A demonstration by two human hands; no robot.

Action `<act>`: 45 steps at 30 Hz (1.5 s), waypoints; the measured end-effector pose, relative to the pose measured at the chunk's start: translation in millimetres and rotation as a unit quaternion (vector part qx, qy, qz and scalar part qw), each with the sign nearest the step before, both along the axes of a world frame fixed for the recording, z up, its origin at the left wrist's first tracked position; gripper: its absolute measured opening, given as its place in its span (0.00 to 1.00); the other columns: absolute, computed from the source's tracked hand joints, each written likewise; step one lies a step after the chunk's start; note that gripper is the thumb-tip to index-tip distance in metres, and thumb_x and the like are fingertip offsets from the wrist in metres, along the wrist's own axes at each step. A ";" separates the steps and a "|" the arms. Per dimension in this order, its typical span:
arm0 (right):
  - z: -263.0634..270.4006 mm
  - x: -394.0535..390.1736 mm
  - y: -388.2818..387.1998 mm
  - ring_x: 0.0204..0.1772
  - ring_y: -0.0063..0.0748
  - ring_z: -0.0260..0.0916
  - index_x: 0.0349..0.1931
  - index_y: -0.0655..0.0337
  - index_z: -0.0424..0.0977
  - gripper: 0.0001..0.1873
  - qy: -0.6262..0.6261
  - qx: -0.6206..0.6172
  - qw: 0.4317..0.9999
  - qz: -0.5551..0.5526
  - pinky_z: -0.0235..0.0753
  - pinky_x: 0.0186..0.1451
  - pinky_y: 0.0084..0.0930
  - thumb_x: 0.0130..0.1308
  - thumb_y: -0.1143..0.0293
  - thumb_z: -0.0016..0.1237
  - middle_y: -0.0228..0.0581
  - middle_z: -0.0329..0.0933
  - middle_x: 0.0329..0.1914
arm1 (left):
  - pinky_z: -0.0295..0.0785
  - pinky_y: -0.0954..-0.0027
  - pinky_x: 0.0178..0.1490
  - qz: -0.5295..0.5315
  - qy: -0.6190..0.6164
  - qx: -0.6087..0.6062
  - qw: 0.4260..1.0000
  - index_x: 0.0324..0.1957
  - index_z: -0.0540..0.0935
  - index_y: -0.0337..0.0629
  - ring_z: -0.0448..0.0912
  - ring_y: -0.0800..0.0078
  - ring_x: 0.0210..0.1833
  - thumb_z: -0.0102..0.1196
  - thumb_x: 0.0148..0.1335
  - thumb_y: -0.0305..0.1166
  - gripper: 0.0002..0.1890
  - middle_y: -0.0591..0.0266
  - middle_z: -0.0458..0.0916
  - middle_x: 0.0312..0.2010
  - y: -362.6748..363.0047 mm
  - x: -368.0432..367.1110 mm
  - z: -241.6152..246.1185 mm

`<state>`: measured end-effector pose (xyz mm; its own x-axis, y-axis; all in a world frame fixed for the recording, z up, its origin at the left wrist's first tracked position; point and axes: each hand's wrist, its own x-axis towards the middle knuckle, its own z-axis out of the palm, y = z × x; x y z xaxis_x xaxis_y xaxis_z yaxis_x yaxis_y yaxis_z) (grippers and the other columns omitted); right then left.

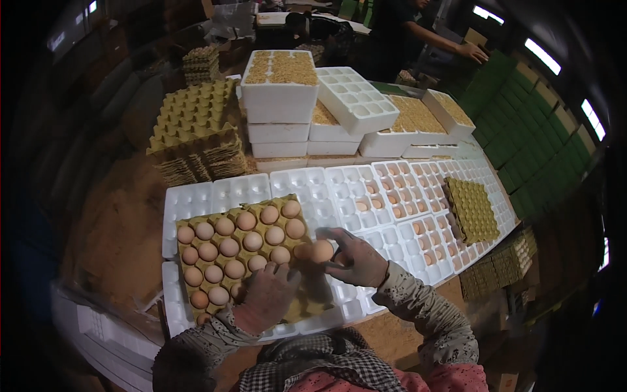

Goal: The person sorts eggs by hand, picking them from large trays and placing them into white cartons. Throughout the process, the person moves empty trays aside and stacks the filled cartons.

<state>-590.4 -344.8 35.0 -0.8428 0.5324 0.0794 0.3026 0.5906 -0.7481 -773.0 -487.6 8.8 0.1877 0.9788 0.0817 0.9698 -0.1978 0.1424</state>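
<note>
A yellowish moulded-pulp egg tray (pixel 313 289) holding brown eggs (pixel 228 247) lies on white foam egg trays (pixel 300 181). Over its lower middle is my left hand (pixel 269 294), gloved, with its fingers down among the eggs; whether it grips one is hidden. At the tray's right edge my right hand (pixel 355 257), also gloved, has an egg (pixel 322 251) between thumb and fingers, and another egg shows partly within the palm. Several foam trays to the right have eggs in some of their cups, while those along the upper left show bare cups.
Behind stand a stack of pulp trays (pixel 196 122) and white foam boxes (pixel 279 103) filled with husk-like grain. Another pulp tray (pixel 472 209) lies on the foam trays at right. Green boxes (pixel 529 132) are stacked beyond. Far back, a person (pixel 401 36) reaches toward them; another person bends over.
</note>
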 end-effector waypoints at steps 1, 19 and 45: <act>13.3 -4.2 -1.3 0.46 0.39 0.75 0.54 0.57 0.69 0.30 -0.004 -0.076 0.995 -0.070 0.76 0.46 0.38 0.49 0.63 0.61 0.46 0.65 0.58 | 0.70 0.58 0.43 -0.021 -0.004 0.004 1.000 0.43 0.78 0.43 0.73 0.54 0.44 0.60 0.50 0.36 0.18 0.56 0.74 0.40 1.9 2.0 -1.0; -127.0 107.1 173.5 0.50 0.45 0.75 0.57 0.51 0.69 0.28 -0.263 0.067 0.944 -0.187 0.76 0.51 0.34 0.57 0.54 0.55 0.44 0.74 0.51 | 0.72 0.62 0.50 -0.039 -0.073 -0.080 0.993 0.46 0.78 0.47 0.77 0.60 0.44 0.56 0.58 0.41 0.16 0.60 0.76 0.43 227.6 91.9 -67.5; -43.1 -79.4 149.5 0.49 0.37 0.74 0.54 0.59 0.69 0.21 0.192 -0.379 0.900 0.094 0.73 0.52 0.24 0.59 0.70 0.53 0.45 0.69 0.52 | 0.67 0.61 0.55 0.092 0.043 -0.031 0.994 0.54 0.74 0.45 0.71 0.58 0.51 0.54 0.58 0.42 0.23 0.63 0.77 0.49 110.2 -69.3 -0.4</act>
<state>-669.8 -195.3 -8.1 -0.9121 0.4060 0.0575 -0.1156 -0.1202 -0.9860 -842.3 -377.5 8.4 0.0084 0.9999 0.0125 0.9979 -0.0092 0.0643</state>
